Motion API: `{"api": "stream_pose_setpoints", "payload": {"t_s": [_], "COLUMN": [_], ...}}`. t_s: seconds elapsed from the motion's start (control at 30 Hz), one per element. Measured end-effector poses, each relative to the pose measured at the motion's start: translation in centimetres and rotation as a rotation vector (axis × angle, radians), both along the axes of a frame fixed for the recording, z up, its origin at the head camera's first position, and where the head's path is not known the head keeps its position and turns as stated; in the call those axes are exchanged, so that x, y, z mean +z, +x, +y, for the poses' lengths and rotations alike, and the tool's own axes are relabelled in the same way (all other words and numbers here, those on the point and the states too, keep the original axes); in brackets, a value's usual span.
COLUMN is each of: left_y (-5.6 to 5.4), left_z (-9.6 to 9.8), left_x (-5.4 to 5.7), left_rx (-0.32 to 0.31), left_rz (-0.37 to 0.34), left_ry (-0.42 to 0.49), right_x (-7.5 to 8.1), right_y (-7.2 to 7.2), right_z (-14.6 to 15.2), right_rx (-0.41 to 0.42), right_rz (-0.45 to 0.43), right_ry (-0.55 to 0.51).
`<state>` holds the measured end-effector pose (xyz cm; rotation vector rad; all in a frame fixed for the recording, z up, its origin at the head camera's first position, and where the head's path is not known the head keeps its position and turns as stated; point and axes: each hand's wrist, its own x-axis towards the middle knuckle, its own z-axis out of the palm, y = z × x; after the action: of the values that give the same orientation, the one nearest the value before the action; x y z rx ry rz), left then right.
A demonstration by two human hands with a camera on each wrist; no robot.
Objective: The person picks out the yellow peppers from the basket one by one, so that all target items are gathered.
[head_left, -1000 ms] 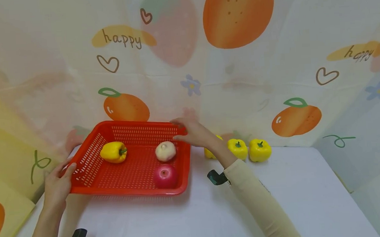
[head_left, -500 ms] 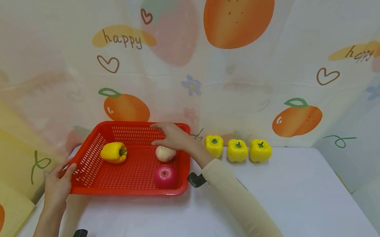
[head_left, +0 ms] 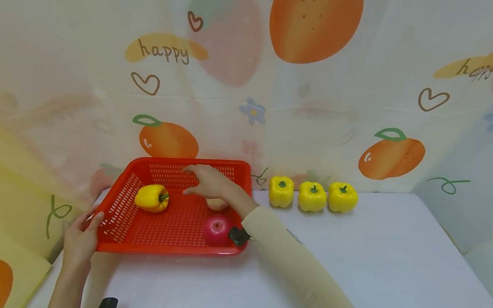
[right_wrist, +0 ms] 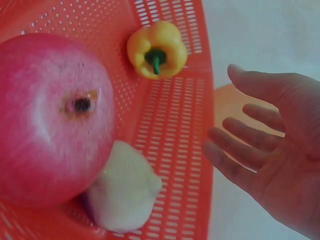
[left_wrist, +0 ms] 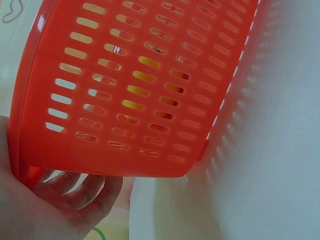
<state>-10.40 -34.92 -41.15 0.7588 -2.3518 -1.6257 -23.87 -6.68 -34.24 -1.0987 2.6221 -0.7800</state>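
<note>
A red plastic basket (head_left: 163, 250) stands on the white table. My left hand (head_left: 78, 237) grips its left end, and in the left wrist view the fingers (left_wrist: 90, 197) curl under the rim. Inside the basket, a yellow bell pepper (head_left: 151, 198) lies on its side at the left. A pinkish-red apple (head_left: 214, 228) sits at the front right. Behind it is a white bulb (right_wrist: 125, 190) with a purple-tinged base, mostly hidden under my right hand in the head view. Holding nothing, my right hand (head_left: 209, 180) hovers over the basket's back right, fingers spread and loosely bent.
To the right of the basket, three yellow bell peppers stand in a row: one nearest the basket (head_left: 281, 192), a middle one (head_left: 312, 197) and a far one (head_left: 342, 197). A fruit-printed cloth (head_left: 310, 99) hangs behind the table (head_left: 385, 249).
From the basket's back right corner, my right hand has moved left over the basket, covering much of the white bulb. My left hand keeps its grip. The view has shifted slightly.
</note>
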Motion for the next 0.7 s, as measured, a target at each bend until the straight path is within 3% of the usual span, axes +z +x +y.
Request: {"api": "stream_pose_setpoints", "payload": {"t_s": [0.3,0.53,0.7], "left_y": [-0.1,-0.1,0.0], "left_z": [0.4,0.2,0.1], "left_x": [-0.1,-0.2,-0.2], "left_rx": [-0.008,-0.023,0.005], "left_rz": [0.005,0.019,0.02], "left_ry": [0.0,-0.016,-0.036], "right_x": [-1.0,-2.0,-2.3], "right_y": [0.0,-0.1,-0.3], "right_z": [-2.2,-4.9,-6.3], "right_rx": [-0.035,-0.005,-0.011], "right_rz": [-0.068,0.009,-0.03], "right_ry": [0.027,0.136,0.16]}}
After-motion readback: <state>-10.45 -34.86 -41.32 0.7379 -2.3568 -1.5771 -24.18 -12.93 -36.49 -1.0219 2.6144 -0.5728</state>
